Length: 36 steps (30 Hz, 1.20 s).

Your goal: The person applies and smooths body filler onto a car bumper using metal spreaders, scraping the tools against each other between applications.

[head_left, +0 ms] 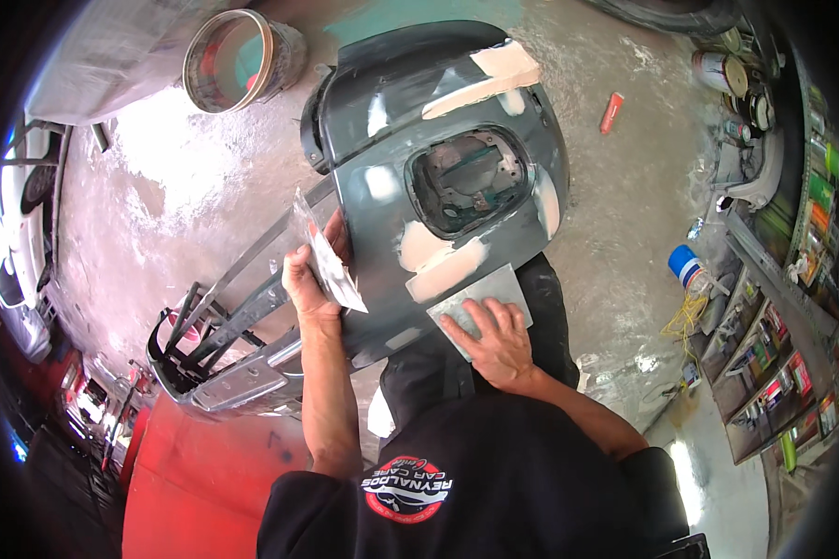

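Observation:
A dark grey car bumper point(364, 200) with cream filler patches point(452, 270) lies in front of me, an oval opening near its right end. In my left hand point(313, 284), beside the bumper's left edge, is a thin whitish plate point(324, 256), tilted nearly edge-on. My thumb is on its near side and the fingers are partly hidden behind it. My right hand point(489, 340) holds a flat grey rectangular sheet point(508, 291) at the bumper's near edge, just below a filler patch. Its fingers lie across the top; the thumb's grip is hard to see.
At the far left stands a round bucket point(270, 56). An orange-red block point(612, 113) lies on the floor to the right. Shelves with cans and bottles point(792, 373) line the right side. Another bumper-like part point(242, 377) lies at lower left, near a red panel point(205, 466).

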{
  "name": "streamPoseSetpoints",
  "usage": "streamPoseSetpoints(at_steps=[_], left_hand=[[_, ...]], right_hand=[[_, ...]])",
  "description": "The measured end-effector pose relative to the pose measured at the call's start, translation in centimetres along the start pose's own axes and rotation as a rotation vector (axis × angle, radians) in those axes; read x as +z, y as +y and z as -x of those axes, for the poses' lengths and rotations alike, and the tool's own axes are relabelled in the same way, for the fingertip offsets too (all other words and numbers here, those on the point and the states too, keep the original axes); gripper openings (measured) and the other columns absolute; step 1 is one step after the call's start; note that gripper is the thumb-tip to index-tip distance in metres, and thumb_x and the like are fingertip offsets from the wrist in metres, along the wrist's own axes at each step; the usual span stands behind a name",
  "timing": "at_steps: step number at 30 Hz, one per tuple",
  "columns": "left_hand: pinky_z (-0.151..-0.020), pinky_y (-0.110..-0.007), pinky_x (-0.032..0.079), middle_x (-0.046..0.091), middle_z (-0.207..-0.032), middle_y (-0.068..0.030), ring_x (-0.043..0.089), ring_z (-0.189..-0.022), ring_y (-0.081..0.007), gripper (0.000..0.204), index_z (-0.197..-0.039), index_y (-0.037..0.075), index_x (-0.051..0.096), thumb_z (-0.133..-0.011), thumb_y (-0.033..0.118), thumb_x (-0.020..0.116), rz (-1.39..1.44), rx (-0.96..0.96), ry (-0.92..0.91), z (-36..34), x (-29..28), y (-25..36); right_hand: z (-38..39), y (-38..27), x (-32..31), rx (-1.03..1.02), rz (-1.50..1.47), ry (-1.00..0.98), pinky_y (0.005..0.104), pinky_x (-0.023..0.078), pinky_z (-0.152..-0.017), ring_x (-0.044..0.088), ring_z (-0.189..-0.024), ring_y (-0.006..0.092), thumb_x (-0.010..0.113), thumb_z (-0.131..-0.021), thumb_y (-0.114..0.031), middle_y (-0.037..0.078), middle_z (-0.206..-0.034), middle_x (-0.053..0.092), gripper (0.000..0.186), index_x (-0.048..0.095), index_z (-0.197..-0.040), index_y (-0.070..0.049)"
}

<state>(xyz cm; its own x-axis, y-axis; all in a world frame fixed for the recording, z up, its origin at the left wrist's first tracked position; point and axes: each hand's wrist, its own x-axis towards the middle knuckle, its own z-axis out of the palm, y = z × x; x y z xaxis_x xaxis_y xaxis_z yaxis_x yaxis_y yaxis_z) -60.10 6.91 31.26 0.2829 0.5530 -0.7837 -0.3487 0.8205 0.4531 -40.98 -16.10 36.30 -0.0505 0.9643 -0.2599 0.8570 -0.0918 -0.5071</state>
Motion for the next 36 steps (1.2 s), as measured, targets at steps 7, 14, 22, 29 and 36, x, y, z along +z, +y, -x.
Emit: streamPoseSetpoints(at_steps=[7,14,22,29,36], left_hand=[[-0.120,-0.045,0.027,0.038,-0.154,-0.0270,0.038,-0.143,-0.0388,0.077,-0.146,0.000,0.038,-0.081,0.036,0.057,0.086,0.050,0.031,0.0,-0.9,-0.2],[-0.118,-0.045,0.032,0.041,-0.152,-0.0269,0.042,-0.140,-0.0378,0.079,-0.147,-0.001,0.038,-0.080,0.035,0.060,0.130,0.035,0.041,-0.1,-1.3,-0.3],[-0.114,-0.041,0.038,0.043,-0.150,-0.0274,0.047,-0.135,-0.0380,0.078,-0.146,0.001,0.039,-0.079,0.034,0.062,0.178,0.026,0.032,-0.2,-2.0,-0.4],[-0.120,-0.046,0.027,0.037,-0.151,-0.0332,0.035,-0.142,-0.0427,0.078,-0.143,0.003,0.041,-0.076,0.033,0.066,0.175,0.051,0.055,0.0,-0.8,-0.3],[-0.125,-0.048,0.012,0.033,-0.153,-0.0352,0.026,-0.146,-0.0440,0.041,-0.112,0.013,0.067,-0.076,0.033,0.068,0.204,0.072,-0.043,-0.3,-1.9,-0.3]], right_hand=[[-2.6,4.4,-0.2,-0.012,0.002,0.312,0.0479,0.044,-0.095,0.051,-0.118,0.0351,0.061,-0.090,-0.021,0.014,-0.135,0.053,0.047,0.061,-0.134,-0.034],[-3.4,6.5,1.3,-0.074,0.051,0.282,0.0488,0.044,-0.095,0.051,-0.118,0.0345,0.057,-0.090,-0.016,0.015,-0.136,0.054,0.052,0.059,-0.138,-0.035],[-3.8,6.0,1.9,-0.044,0.017,0.252,0.0494,0.040,-0.098,0.048,-0.123,0.0347,0.069,-0.080,-0.015,0.010,-0.140,0.053,0.054,0.065,-0.131,-0.033],[-2.6,6.4,3.0,-0.045,0.022,0.198,0.0494,0.042,-0.098,0.049,-0.123,0.0342,0.063,-0.082,-0.012,0.009,-0.143,0.051,0.059,0.060,-0.138,-0.032],[-0.4,6.4,4.4,-0.045,-0.025,0.184,0.0522,0.041,-0.101,0.046,-0.128,0.0352,0.062,-0.082,-0.005,0.010,-0.142,0.051,0.058,0.063,-0.134,-0.030]])
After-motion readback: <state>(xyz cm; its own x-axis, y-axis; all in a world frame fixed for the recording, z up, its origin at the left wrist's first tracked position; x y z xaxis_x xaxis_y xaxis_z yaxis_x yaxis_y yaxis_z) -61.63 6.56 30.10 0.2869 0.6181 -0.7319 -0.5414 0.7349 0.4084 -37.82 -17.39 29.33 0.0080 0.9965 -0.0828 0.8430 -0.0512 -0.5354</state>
